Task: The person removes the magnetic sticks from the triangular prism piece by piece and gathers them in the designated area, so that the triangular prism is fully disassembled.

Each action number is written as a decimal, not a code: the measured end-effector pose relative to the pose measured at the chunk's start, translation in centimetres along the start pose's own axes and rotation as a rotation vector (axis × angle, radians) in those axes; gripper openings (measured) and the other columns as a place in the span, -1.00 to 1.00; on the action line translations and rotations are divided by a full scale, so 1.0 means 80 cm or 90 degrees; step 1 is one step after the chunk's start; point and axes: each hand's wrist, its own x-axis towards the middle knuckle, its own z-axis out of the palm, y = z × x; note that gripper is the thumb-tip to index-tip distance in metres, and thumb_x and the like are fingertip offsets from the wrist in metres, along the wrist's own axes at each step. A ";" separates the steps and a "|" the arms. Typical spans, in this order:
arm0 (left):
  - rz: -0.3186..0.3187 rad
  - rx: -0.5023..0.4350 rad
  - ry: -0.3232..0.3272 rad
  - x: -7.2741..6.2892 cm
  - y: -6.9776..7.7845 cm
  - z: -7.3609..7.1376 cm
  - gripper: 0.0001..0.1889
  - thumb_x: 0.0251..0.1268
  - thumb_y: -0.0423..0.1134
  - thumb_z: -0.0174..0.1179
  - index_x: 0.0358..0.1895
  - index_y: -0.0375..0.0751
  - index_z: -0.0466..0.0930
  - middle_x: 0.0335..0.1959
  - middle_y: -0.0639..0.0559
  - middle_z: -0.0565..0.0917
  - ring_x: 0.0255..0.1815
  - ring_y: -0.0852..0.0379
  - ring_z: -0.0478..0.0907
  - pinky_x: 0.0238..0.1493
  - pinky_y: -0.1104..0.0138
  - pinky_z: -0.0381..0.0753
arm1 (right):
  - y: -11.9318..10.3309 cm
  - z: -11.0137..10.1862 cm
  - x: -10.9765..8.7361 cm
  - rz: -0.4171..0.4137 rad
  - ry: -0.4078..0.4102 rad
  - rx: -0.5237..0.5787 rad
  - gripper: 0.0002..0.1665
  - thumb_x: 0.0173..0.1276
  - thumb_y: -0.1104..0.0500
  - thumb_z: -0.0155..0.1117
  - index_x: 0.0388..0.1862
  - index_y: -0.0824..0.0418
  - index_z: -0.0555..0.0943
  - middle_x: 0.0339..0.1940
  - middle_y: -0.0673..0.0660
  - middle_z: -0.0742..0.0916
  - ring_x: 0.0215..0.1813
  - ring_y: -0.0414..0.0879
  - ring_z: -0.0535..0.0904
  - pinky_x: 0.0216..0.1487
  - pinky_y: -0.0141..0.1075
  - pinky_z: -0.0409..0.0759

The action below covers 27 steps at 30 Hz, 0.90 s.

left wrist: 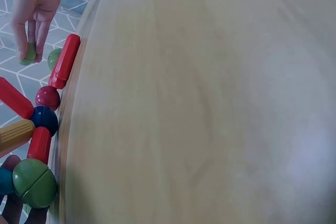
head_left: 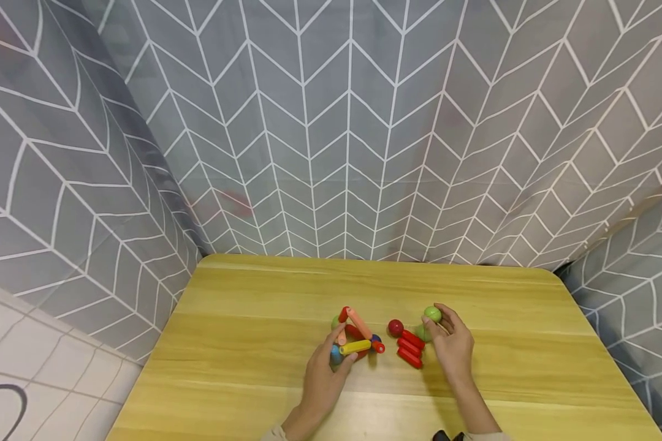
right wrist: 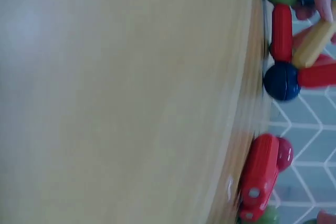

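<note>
My left hand [head_left: 321, 380] grips a frame of coloured rods and balls, its thumb by the yellow rod [head_left: 356, 347]. Orange and red rods join in that frame, with a light blue ball [head_left: 336, 354] beside the fingers. A dark blue ball [right wrist: 282, 81] and a green ball [left wrist: 34, 183] form corners of it. To the right, my right hand [head_left: 455, 348] pinches a loose green ball [head_left: 433, 313] between thumb and fingers, raised over the table. Below it another green ball [head_left: 423, 333] lies partly hidden by the hand.
Several loose red rods [head_left: 410, 357] lie side by side between the hands, with a dark red ball [head_left: 395, 327] at their far end. The wooden table [head_left: 243, 331] ends at a patterned grey curtain [head_left: 331, 153]. A black object [head_left: 442, 435] shows at the near edge.
</note>
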 end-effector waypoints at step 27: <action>-0.014 0.010 -0.018 -0.002 0.003 -0.004 -0.35 0.33 0.01 0.30 0.47 0.15 0.35 0.30 -0.12 0.61 0.30 -0.21 0.56 0.23 -0.22 0.55 | 0.032 -0.015 0.028 0.137 -0.096 -0.181 -0.38 0.38 -0.05 0.36 0.25 0.33 0.58 0.11 0.38 0.70 0.08 0.08 0.59 -0.28 -0.49 0.51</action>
